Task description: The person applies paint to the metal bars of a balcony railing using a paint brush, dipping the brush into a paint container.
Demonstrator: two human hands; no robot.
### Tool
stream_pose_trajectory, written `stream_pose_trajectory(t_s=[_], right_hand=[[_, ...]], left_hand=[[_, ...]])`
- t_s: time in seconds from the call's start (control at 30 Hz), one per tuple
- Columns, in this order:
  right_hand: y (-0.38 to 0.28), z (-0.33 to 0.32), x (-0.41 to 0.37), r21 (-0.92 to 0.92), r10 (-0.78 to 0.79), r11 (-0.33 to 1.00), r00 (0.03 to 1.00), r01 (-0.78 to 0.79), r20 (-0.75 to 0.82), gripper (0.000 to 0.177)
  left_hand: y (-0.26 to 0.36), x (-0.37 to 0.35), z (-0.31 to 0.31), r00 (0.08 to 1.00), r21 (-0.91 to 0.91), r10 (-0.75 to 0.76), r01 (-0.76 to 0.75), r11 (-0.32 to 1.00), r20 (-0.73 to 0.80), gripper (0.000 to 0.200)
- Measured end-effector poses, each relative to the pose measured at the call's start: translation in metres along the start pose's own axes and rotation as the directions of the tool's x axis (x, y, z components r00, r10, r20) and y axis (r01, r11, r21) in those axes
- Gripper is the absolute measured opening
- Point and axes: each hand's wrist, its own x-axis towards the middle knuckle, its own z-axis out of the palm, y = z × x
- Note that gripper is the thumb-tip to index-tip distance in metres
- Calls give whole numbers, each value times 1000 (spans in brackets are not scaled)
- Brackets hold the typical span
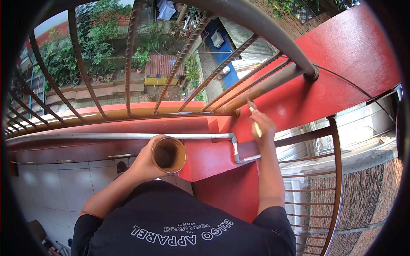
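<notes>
My left hand is wrapped around a round paint container, its open top facing up at me. Brown paint coats the inner wall, and the inside is dark toward the bottom. In my right hand is a paintbrush with a pale handle, gripped between closed fingers. The bristle end points up and away from me, at the thick brown railing post; it appears to touch the post's surface. Part of the post has a lighter, wet-looking brown sheen near the brush.
Ribbed vertical bars join the lower rail to the curved top rail. A white pipe runs along the red ledge. A black cable crosses the red wall. A garden lies far below, beyond the railing.
</notes>
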Motion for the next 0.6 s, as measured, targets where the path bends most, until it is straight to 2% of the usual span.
stream_pose_trajectory(t_s=[0.03,0.13,0.2,0.23,0.33,0.43,0.6], right_hand=[[3,-14,14,45,27,999,994,-22,-109,17],[3,-35,23,-106,-68,994,949,37,-309,14],[5,-19,7,-121,-119,989,932,81,-342,15],[6,-8,-5,-129,-145,986,923,105,-357,16],[9,25,-49,-37,-107,994,993,105,-48,20],[12,21,-53,18,-114,993,992,113,49,22],[26,-32,7,-121,-188,980,942,160,-278,18]], left_hand=[[3,0,3,1000,-4,17,-17,1000,-5,101],[12,-2,9,999,-17,43,-43,999,-11,90],[11,-4,11,999,-38,36,-36,999,-1,90],[9,-5,13,999,-40,30,-30,999,-19,90],[9,-8,17,999,-24,12,-12,1000,-33,90],[19,-7,17,999,13,5,-4,1000,-45,92],[13,-8,29,999,26,15,-14,1000,-35,97]])
